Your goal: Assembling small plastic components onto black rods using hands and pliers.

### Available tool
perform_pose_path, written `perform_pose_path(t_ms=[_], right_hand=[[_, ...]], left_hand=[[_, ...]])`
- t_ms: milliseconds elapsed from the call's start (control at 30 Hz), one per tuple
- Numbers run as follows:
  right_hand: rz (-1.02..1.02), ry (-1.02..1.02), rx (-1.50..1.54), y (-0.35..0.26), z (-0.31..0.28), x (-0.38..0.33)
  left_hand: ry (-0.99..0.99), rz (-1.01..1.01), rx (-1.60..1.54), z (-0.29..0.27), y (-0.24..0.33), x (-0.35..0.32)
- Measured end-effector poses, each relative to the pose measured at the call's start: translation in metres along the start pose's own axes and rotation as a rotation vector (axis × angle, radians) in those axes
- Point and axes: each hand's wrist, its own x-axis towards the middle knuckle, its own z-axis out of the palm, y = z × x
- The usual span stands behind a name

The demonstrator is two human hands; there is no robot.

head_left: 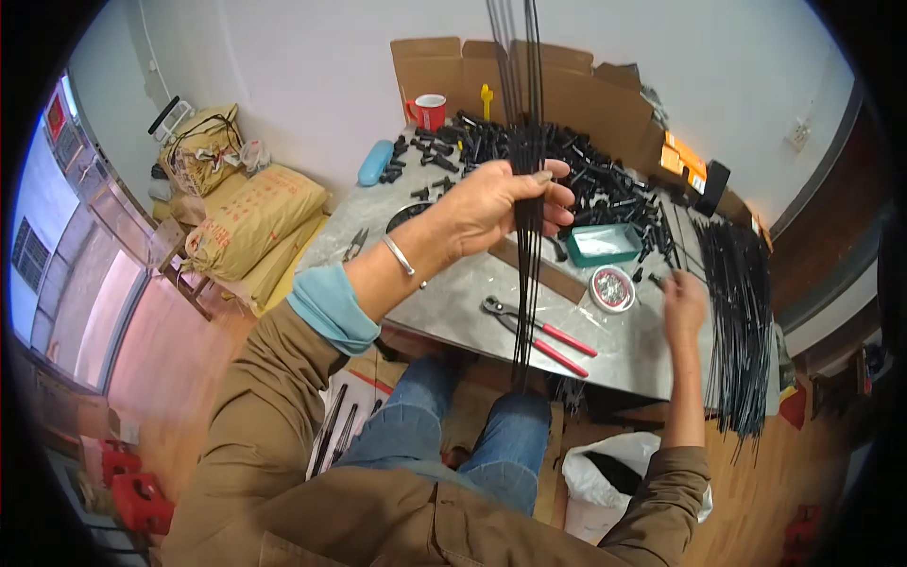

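My left hand [515, 203] is raised over the middle of the table, its fingers closed round a bundle of long thin black cables [526, 321]. They stand nearly upright, running past the top of the picture and down to the table's front edge. At the right side of the table my right hand [684, 304] is low, with its fingers pinched together. A small dark bit shows by its fingertips, too small to name. Beside that hand are a round white tub [612, 289] and a teal tray [603, 261]. Red-handled pliers [543, 331] lie nearer me.
Black plastic parts [605, 184] are heaped at the back before a cardboard screen [427, 71]. A red mug [431, 113], blue case [376, 163] and snips [356, 244] stand or lie leftward. More black cables [742, 321] overhang the right edge. Sacks [260, 217] are stacked left; a white bag [578, 477] sits below.
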Motion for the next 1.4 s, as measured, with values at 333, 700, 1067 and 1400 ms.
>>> perform_pose_path(t_ms=[333, 700, 1067, 1400], right_hand=[[-0.464, -0.365, 0.064, -0.158, 0.021, -0.110], [-0.414, -0.294, 0.504, -0.207, -0.023, -0.019], [-0.572, -0.617, 0.829, -0.259, 0.028, -0.032], [-0.616, -0.426, 0.534, -0.211, 0.083, 0.015]], left_hand=[[-0.029, -0.078, 0.085, -0.005, 0.004, -0.024], [-0.322, -0.241, 0.043, 0.003, 0.001, -0.068], [-0.422, -0.326, -0.012, -0.018, 0.002, -0.119], [-0.620, -0.120, 0.115, -0.032, -0.001, -0.126]])
